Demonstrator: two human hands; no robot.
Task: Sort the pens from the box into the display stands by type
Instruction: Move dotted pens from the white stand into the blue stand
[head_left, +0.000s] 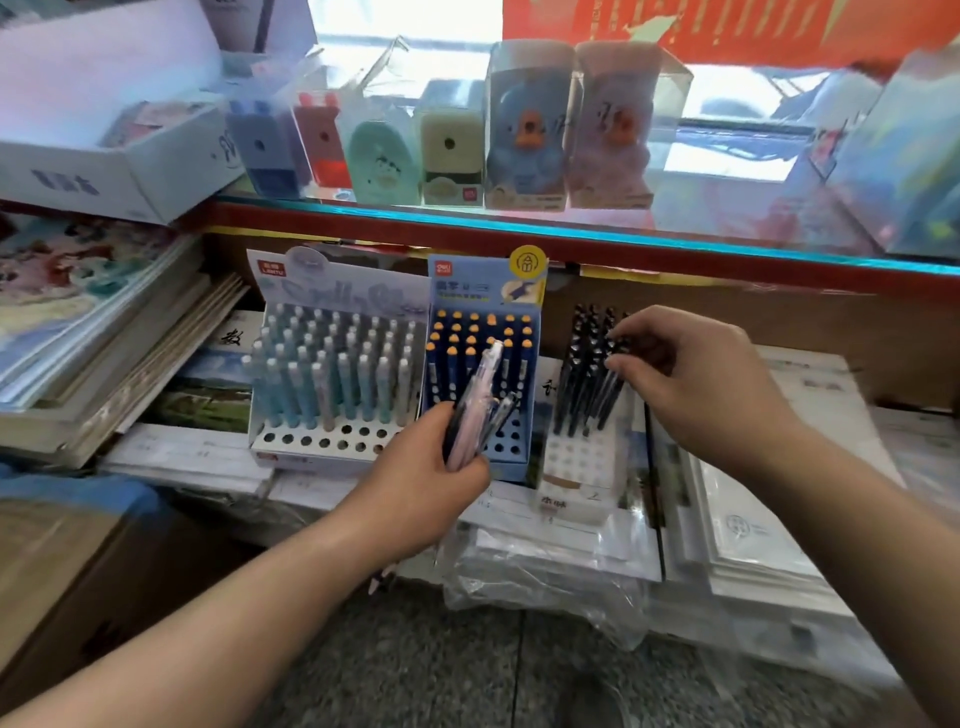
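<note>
Right now three stands sit side by side: pale-blue stand (322, 444), blue stand (511, 452), white stand (576, 465). Left hand (426, 483) grips a mixed pen bundle (480, 395); right hand (691, 384) pinches dark pens (587, 384) in the white stand. Risk: loose bundle slips, or my push tips that light stand.

Left hand (421, 483) grips pen bundle (478, 395); right hand (696, 374) pinches dark pens (582, 384).
</note>
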